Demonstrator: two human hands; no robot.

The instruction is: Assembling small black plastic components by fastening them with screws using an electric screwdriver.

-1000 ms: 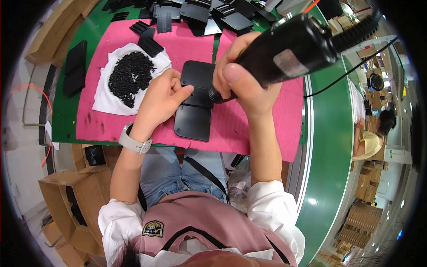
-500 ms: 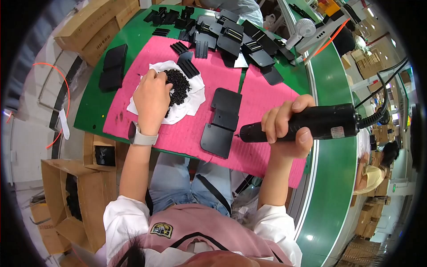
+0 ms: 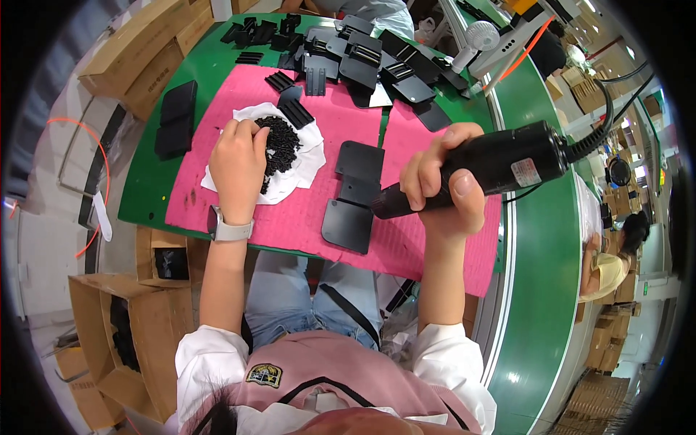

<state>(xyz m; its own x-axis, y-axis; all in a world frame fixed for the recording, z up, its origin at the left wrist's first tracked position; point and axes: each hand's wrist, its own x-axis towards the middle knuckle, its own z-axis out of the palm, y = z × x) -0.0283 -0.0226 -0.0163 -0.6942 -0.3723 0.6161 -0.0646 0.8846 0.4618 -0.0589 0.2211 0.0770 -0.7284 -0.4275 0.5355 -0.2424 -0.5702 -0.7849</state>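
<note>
My right hand [image 3: 448, 177] is wrapped round a black electric screwdriver [image 3: 500, 161], its cord leaving the back end. The tool's tip points left, close to the right edge of a flat black plastic plate [image 3: 348, 225] with a narrower middle part. Over the left side of a heap of small black screws [image 3: 281, 147], my left hand [image 3: 239, 170] has its fingertips drawn together. Whatever is between those fingers is too small or hidden to make out. The screws lie on a crumpled white cloth [image 3: 308, 163] spread on the pink mat [image 3: 297, 228].
Black plates and brackets [image 3: 362, 61] are piled at the far side of the green table [image 3: 141, 181]. A black part [image 3: 176, 119] lies at the left. Beyond the pile stands a small white fan [image 3: 475, 43]. Open cardboard boxes [image 3: 156, 341] sit below left; another person [image 3: 612, 268] is far right.
The screwdriver in my right hand has shifted left, and its tip has come nearer the black plate. My left hand's fingers have drawn closer together at the screws.
</note>
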